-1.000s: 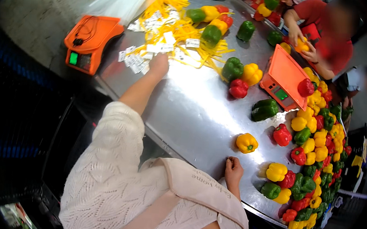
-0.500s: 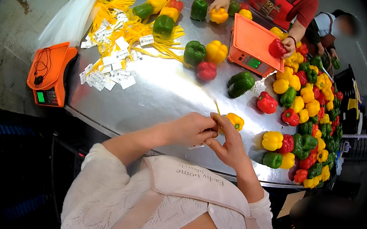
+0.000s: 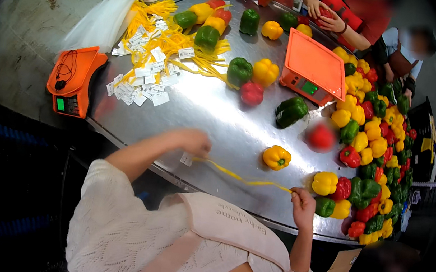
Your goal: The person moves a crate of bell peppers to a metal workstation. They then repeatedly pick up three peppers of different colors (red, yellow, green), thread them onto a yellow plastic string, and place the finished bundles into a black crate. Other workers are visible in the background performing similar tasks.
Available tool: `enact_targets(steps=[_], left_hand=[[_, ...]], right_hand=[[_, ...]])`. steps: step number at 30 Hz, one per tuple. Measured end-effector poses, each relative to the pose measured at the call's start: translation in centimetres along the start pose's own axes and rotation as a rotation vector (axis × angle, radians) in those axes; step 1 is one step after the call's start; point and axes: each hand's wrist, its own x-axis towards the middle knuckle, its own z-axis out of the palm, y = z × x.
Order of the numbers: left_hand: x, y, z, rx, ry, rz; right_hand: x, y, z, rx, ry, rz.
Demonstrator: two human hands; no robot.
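Because the yellow strip point(image 3: 245, 181) stretches in a gentle wave along the near side of the lone yellow pepper point(image 3: 277, 157), I'd guess it's held out to lie untwisted. Right of that pepper, the right hand point(image 3: 303, 206) pinches one end; left of it, the left hand point(image 3: 195, 143) looks curled but blurred above a white tag point(image 3: 187, 159), so I can't tell whether it grips anything. Beyond, farther left of the pepper, loose strips point(image 3: 170, 46) lie heaped, probably for easy reach.

The left hand point(image 3: 194, 143) is blurred; so is a red pepper point(image 3: 321, 137) at three o'clock (outline smeared). Paper tags point(image 3: 157, 67), ten o'clock: print illegibly small.
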Motion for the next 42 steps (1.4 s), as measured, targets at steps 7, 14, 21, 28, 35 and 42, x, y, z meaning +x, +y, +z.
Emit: enact_targets(steps=[7, 14, 21, 28, 35, 42], left_hand=[[6.2, -8.8, -15.9, -0.108, 0.912, -0.326], [14.4, -11.9, -24.6, 0.003, 0.903, -0.683], [19.9, -13.6, -28.2, 0.018, 0.714, -0.936], [18.6, -21.4, -29.2, -0.324, 0.907, -0.525], [12.1, -15.6, -23.7, -1.792, 0.506, 0.36], [8.4, -8.8, -17.7, -1.932, 0.59, 0.761]], right_hand=[[2.5, -2.1, 8.7, -0.233, -0.053, -0.398], [6.0, 0.0, 17.8, -0.41, -0.052, -0.682], [6.5, -0.4, 17.5, -0.338, -0.096, -0.595], [6.7, 0.0, 17.4, -0.254, -0.131, -0.583], [6.7, -0.4, 17.6, -0.271, -0.068, -0.591], [6.4, -0.2, 17.8, -0.274, -0.057, -0.599]])
